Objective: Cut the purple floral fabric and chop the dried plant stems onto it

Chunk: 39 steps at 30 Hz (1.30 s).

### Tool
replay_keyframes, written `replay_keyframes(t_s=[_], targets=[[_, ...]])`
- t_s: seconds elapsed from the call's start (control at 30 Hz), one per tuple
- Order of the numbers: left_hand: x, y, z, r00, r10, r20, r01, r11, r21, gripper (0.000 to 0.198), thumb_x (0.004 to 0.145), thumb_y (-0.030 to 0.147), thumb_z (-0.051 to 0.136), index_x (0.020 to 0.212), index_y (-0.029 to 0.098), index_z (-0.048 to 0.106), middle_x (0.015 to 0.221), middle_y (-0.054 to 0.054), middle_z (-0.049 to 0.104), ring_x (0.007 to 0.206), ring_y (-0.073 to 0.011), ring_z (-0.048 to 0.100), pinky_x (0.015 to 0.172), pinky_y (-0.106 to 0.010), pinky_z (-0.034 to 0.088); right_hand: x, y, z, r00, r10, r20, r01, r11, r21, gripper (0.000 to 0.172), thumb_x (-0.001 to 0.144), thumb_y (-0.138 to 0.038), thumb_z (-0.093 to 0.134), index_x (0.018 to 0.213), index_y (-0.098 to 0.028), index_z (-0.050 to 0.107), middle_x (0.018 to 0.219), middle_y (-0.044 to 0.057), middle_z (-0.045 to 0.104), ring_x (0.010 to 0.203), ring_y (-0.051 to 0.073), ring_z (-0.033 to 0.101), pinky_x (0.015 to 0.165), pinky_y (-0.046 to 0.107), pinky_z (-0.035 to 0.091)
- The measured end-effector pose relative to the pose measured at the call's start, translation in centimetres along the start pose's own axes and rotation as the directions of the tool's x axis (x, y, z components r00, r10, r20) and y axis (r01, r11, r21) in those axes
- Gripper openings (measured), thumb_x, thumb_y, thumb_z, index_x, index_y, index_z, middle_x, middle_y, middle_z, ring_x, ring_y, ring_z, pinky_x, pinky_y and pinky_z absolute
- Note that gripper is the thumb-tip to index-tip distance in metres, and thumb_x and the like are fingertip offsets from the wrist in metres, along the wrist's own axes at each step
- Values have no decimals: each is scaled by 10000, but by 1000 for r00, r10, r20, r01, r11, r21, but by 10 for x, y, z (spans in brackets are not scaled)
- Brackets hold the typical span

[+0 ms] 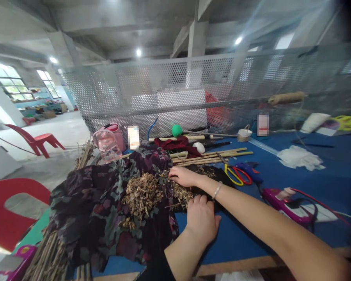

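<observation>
Evidently the right hand [185,177] is touching dried leaves [179,194]; at its five o'clock the left hand [202,218] is resting; I can't tell whether fingers are gripping; at eight o'clock a bigger heap [143,194] is lying.

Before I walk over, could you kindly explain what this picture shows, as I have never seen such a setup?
There is no machine here, only a person's two bare hands. The single picture comes from a camera worn on that person's head, looking forward and down. The right hand, with a bracelet at its wrist, is farther out; the left hand is nearer the camera. Both are at a patch of dried plant bits; whether either grips any, I cannot tell. To the left, a larger dried heap lies on a dark patterned cloth. The blue tabletop also bears scissors with yellow and red handles, and some thin sticks.
</observation>
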State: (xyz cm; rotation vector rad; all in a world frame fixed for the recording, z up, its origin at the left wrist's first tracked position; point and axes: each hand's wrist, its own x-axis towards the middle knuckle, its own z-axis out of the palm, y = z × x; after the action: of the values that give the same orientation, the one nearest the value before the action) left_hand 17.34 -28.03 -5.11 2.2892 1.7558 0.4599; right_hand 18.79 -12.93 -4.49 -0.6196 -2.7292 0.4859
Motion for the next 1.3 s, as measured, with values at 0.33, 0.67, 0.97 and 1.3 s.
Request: replay_keyframes(t_s=[0.33,0.67,0.97,1.3], targets=[[-26,36,-25,992,-11,128,6,999,44,279,827,364,557,911,122,665,969,-121,664,967,-269,595,853,-423,460,-54,0,14,990,101,-94,-110,988,-104,781,702,-607,621,1317,-158,452,1332,161,468,1245,294,408,1040,489,299],[-91,-12,-30,930,-162,-329,58,951,-304,190,880,254,457,860,208,640,859,-30,678,816,-159,623,758,-270,481,-55,-24,23,996,6,-90,-19,989,-146,288,844,-360,522,1025,-177,650,1031,97,589,965,212,524,880,341,398],[-129,-92,-22,744,-452,-493,308,885,-348,221,881,314,449,918,189,627,917,-58,679,859,-188,636,748,-308,514,-58,3,11,939,229,-257,-200,971,134,240,819,-342,504,876,-177,669,880,56,643,818,165,587,764,271,446],[-125,-92,-20,841,-327,-432,238,939,-248,170,871,245,455,897,215,620,894,-53,663,874,-208,608,765,-357,487,26,-41,5,917,333,-219,-233,894,383,333,833,-407,445,911,-152,645,647,11,623,522,108,532,448,199,390]])
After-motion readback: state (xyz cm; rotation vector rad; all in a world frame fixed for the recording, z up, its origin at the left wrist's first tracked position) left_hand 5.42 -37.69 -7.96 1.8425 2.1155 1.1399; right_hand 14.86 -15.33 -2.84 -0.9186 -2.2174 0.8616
